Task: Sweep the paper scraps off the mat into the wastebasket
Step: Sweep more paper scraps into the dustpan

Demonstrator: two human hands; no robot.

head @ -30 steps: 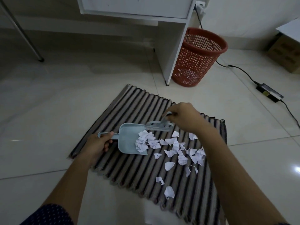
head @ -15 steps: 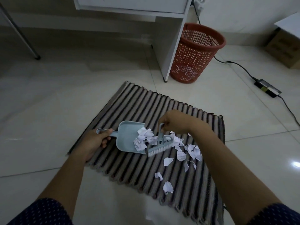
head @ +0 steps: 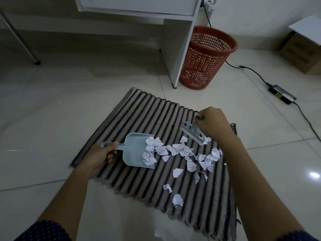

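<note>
Head view: white torn paper scraps are lying across the striped mat. Left hand is gripping the blue dustpan, mouth facing the scraps. Right hand is clutching the brush, angled diagonally. Beyond the mat, the red wastebasket is standing upright.

The scene is dimly and evenly lit, with a cool grey cast. A bright glare spot is reflected by the glossy floor tiles at the right edge, and a fainter one at the left edge. Straight lines are bent toward the frame edges by wide-angle distortion, and fine detail is softened throughout.
</note>
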